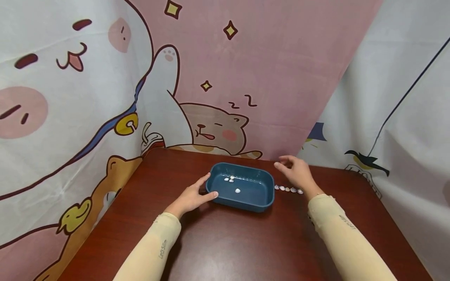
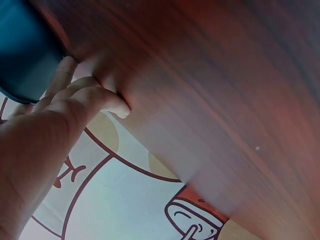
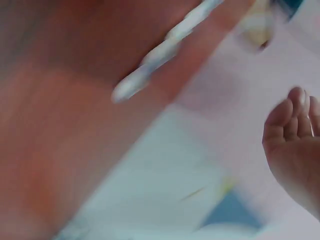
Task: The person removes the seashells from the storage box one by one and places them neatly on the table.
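Observation:
A blue rectangular dish (image 1: 246, 203) stands on the table, with a few small white shells (image 1: 231, 179) grouped at its far left and a single white shell (image 1: 237, 191) nearer its middle. At the dish's left end my left hand (image 1: 191, 197) holds the corner, its thumb on the near rim and fingers along the side. Several small shells (image 1: 287, 189) lie in a row on the table, right of the dish. Above and behind that row hovers my right hand (image 1: 297, 171), fingers loosely bent, with nothing visible in it. The row (image 3: 165, 52) is blurred in the right wrist view.
The dark red-brown wooden table (image 1: 225, 242) reaches back to a cartoon-printed cloth (image 1: 274, 78), which hangs close behind the dish and along both sides. Long cream sleeves (image 1: 151, 242) cover both forearms.

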`<state>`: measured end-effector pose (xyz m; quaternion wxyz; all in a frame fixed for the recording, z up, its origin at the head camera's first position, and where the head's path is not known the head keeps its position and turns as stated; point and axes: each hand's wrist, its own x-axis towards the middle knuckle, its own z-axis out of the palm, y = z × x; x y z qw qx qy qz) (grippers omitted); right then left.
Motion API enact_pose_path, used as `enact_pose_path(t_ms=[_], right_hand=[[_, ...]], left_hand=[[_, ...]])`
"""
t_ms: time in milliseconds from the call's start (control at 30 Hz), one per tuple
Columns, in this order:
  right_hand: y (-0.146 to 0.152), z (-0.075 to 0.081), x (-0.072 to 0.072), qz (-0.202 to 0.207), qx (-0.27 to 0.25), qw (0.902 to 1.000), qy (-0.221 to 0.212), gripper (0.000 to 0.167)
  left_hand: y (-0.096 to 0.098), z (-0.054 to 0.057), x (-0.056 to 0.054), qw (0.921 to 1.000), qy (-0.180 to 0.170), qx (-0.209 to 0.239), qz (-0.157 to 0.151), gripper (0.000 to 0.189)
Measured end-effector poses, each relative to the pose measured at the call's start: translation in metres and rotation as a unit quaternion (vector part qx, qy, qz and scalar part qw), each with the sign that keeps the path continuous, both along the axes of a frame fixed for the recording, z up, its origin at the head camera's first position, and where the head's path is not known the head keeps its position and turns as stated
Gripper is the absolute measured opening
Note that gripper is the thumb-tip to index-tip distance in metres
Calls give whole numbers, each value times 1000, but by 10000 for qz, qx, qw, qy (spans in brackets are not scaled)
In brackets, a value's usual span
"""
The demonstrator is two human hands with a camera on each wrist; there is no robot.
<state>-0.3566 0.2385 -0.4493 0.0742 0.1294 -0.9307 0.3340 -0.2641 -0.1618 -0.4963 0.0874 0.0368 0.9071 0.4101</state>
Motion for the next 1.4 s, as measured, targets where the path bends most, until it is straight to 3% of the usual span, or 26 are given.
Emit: enact_pose_path(t_ms=[67, 167, 267, 400, 600, 900, 1400], right_hand=[[-32, 2, 7, 513, 88, 9986, 2, 47], [-73, -9, 18, 1265, 400, 9909, -230, 42], [-102, -26, 23, 1609, 696, 9828, -583, 41], [-125, -44, 23, 1626, 884, 9795, -798, 39], [-140, -56, 16, 1659, 1136, 9780, -551, 30], [-142, -57, 17, 1347, 1282, 9811, -544, 16], [-145, -51, 20, 1644, 1476, 9717, -831, 10]], left_hand=[[0, 1, 0, 10000, -4, -9, -8, 95], [1, 2, 1, 10000, -11, -21, -24, 94], [1, 4, 3, 10000, -20, -42, -30, 94], [1, 5, 4, 10000, -20, -40, -28, 94], [1, 2, 4, 10000, 15, -8, -50, 93], [0, 1, 4, 10000, 8, 66, -40, 93], [-3, 1, 2, 9999, -21, 124, -97, 94]])
